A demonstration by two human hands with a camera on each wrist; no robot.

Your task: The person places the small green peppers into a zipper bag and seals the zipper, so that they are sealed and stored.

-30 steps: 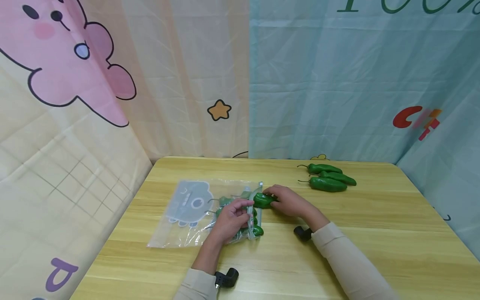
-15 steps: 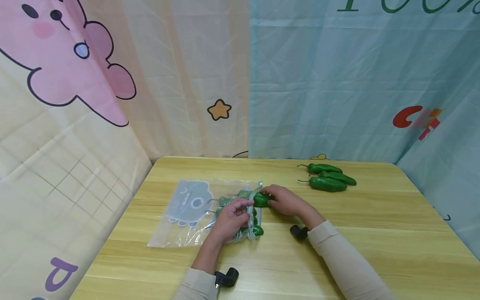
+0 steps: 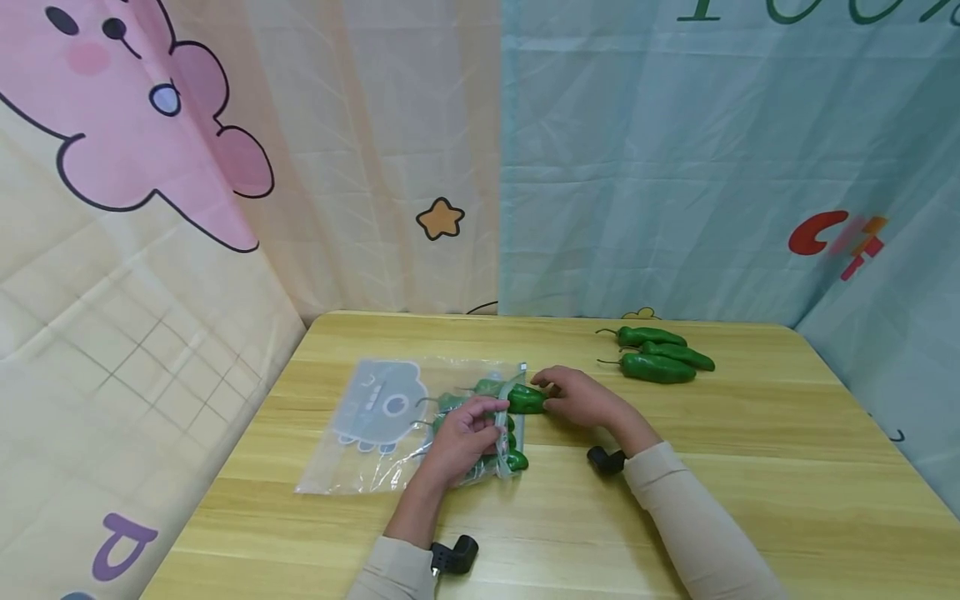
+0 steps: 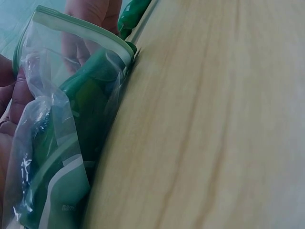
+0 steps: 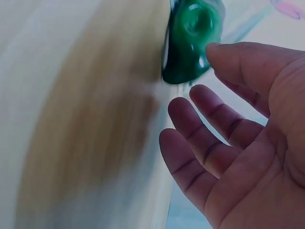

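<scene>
A clear zip-lock bag (image 3: 393, 417) with a cartoon print lies flat, its mouth facing right. Several green peppers show through it, and the round end of one pepper (image 3: 517, 460) pokes out at the mouth. My left hand (image 3: 461, 437) pinches the bag's mouth edge; its fingers (image 4: 21, 98) also show in the left wrist view. Another green pepper (image 3: 529, 401) lies partly inside the bag at the far side of the mouth. Beside its outer end is my right hand (image 3: 585, 400), fingers loose and apart. The right thumb (image 5: 233, 59) is at the pepper's end; whether it touches is unclear.
Three green peppers (image 3: 656, 367) lie together at the table's back right. The wooden table (image 3: 750, 475) ends at printed curtains behind it. A black wrist camera (image 3: 453, 556) sits on the left wrist and another camera (image 3: 606, 461) on the right.
My right hand first moved slightly left with the pepper, pushing it further into the bag. Then its fingers loosened and drew back to the right. The left hand stayed put.
</scene>
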